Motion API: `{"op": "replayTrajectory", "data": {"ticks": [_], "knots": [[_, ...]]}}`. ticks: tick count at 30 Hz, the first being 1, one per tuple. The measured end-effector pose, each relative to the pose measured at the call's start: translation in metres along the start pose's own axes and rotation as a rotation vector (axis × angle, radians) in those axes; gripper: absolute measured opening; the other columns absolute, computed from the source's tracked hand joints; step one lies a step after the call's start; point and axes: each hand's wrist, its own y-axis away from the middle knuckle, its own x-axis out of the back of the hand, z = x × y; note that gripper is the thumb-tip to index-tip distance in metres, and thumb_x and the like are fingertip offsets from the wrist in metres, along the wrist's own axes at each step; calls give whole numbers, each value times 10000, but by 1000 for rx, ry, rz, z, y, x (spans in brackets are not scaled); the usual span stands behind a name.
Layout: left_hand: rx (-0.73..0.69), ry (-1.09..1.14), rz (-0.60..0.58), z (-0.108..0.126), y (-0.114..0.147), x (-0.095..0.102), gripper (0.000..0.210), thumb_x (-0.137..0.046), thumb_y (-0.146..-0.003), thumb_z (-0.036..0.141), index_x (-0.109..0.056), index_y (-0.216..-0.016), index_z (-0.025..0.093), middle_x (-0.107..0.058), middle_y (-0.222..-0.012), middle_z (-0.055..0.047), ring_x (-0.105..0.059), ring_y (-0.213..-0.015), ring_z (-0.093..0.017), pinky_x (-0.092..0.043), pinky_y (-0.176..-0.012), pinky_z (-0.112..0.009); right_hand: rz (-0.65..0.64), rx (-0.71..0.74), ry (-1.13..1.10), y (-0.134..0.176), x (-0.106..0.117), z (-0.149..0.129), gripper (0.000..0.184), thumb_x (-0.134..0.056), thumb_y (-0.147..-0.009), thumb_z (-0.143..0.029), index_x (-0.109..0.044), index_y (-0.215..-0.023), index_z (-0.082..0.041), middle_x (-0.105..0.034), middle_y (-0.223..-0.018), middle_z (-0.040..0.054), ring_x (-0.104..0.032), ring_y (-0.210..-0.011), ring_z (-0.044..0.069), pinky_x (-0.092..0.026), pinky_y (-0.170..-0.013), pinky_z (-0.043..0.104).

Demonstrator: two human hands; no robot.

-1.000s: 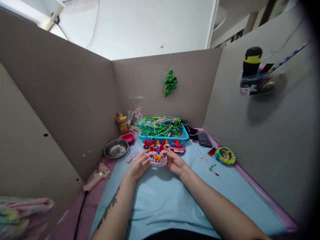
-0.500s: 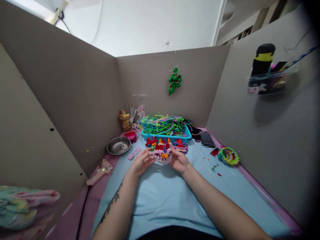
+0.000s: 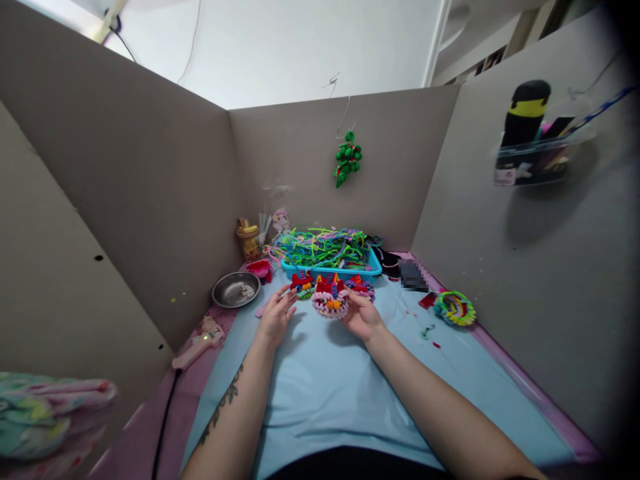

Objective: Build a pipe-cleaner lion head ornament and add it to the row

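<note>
My right hand (image 3: 363, 316) is closed on the right edge of a small braided pipe-cleaner craft (image 3: 331, 299), round and pink-white below with red, orange and purple parts on top. It is held up over the blue cloth. My left hand (image 3: 275, 316) is off to its left, fingers apart, holding nothing. Behind the craft lie two similar colourful pieces, a red and blue one (image 3: 302, 283) on the left and a purple and red one (image 3: 361, 287) on the right, both partly hidden.
A blue basket (image 3: 330, 273) of pipe cleaners stands at the back. On the left are a metal bowl (image 3: 227, 301) with small white pieces and a pink glue gun (image 3: 200, 347) with its cord. Braided rings (image 3: 455, 309) lie at the right. Grey panels (image 3: 320, 160) enclose the table.
My left hand has let go of the craft and moved left, its fingers spreading. My right hand keeps hold of the craft, which has shifted slightly right and up.
</note>
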Motion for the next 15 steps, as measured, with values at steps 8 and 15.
{"op": "replayTrajectory", "data": {"ticks": [8,15], "knots": [[83,-326,-305,-3,10,-9,668,-766,-606,357,-506,-1178,131,-683,-972,-141,-635,-837,-215,-433,-751,-313,-14,1,-55,-1,0,0,259,-541,-735,-61,-635,-930,-205,-719,-716,-16,-678,-657,141,-560,-613,271],[20,-362,-176,-5,8,-9,492,-752,-608,348,-585,-1015,127,-699,-712,-68,-647,-699,-177,-441,-688,-272,5,34,-67,-4,5,-5,188,-533,-761,-81,-649,-859,-191,-728,-738,9,-685,-673,156,-569,-623,287]]}}
